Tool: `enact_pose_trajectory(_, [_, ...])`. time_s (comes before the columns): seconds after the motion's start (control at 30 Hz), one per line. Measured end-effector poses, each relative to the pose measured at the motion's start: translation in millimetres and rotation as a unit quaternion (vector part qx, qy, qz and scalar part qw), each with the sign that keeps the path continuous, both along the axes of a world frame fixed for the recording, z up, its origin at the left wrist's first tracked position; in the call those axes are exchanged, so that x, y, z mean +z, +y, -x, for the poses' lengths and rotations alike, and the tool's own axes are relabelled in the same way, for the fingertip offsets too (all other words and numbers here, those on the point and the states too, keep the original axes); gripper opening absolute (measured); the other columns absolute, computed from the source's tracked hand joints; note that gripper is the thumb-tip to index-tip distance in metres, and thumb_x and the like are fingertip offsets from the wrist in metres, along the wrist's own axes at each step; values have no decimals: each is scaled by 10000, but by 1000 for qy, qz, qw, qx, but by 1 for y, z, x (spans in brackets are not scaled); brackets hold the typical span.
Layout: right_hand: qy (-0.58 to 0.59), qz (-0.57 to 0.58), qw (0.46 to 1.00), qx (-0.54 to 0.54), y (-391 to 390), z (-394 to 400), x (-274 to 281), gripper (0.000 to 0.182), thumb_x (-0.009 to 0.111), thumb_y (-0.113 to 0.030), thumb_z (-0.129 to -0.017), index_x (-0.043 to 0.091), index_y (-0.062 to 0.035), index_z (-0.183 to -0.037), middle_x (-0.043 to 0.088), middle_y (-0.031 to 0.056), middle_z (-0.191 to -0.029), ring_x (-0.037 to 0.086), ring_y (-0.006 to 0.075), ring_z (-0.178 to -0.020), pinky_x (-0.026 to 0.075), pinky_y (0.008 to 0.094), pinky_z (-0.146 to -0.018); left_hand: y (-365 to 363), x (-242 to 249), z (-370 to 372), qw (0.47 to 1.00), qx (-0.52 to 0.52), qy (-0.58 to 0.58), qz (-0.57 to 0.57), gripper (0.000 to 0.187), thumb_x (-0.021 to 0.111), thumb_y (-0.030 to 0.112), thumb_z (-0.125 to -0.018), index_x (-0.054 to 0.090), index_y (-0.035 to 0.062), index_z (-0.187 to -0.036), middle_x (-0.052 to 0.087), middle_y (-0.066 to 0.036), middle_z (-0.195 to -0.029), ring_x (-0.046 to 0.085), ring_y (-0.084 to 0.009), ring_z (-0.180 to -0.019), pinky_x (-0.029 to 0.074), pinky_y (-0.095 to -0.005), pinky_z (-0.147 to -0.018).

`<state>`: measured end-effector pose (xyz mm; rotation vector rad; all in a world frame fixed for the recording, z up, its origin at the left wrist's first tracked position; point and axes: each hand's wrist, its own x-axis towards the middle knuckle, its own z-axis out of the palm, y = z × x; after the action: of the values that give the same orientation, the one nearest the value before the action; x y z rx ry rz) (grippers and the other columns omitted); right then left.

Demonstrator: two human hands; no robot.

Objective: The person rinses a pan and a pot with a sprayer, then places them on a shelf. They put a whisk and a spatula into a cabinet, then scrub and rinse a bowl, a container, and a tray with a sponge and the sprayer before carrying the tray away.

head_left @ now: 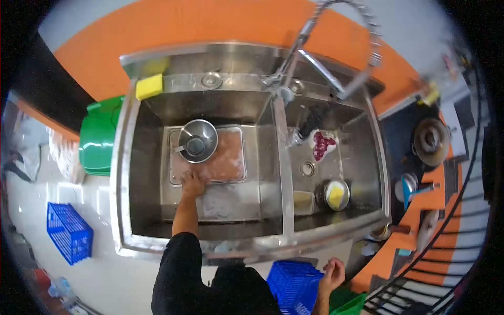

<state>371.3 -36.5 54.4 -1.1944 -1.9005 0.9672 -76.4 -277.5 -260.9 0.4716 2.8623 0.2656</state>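
My left hand (192, 185) reaches into the left sink basin, its fingers spread at the near rim of a rectangular metal tray (231, 157) of pinkish liquid. Just beyond the fingertips a round steel bowl (210, 137) sits in the tray, with a small cup-like metal piece (195, 146) inside it. My right hand (334, 272) hangs outside the sink, low on the right, beside a blue plastic basket (294, 283). Its fingers are loosely bent and apart, and nothing shows in them.
The right basin holds a red-and-white item (323, 145), a round container (336, 195) with something yellow in it and a small rectangular container (303, 202). A spring-necked faucet (325, 71) arches above. A yellow sponge (149, 87), green bin (100, 139) and blue crate (70, 232) are leftward.
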Motion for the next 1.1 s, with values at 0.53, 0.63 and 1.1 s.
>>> enact_pose_trajectory(0.53, [-331, 63, 918, 210, 246, 135, -72, 274, 637, -169, -792, 606, -7, -1011, 637, 167, -973, 610, 294, -921, 477, 362, -782, 160, 11, -34, 953, -180, -232, -77, 688, 468, 424, -873, 197, 88, -1409, 290, -172, -1417, 266, -355, -1307, 154, -483, -1077])
enact_pose_trajectory(0.63, [-449, 19, 802, 394, 279, 141, -183, 494, 666, -230, -756, 511, -23, -1176, 599, 223, -997, 582, 351, -933, 462, 393, -840, 110, 58, -59, 943, -254, -197, 82, 688, 510, 380, -860, 195, 126, -1416, 273, -153, -1430, 258, -344, -1314, 200, -496, -1064])
enact_pose_trajectory(1.1, [-438, 77, 681, 582, 330, 188, -294, 400, 581, -65, -716, 541, -15, -1111, 606, 230, -1009, 603, 389, -879, 483, 461, -765, 124, 133, -54, 971, 59, -223, -57, 485, 601, 250, -809, 487, 17, -1219, 513, -210, -1211, 472, -368, -1140, 376, -402, -960])
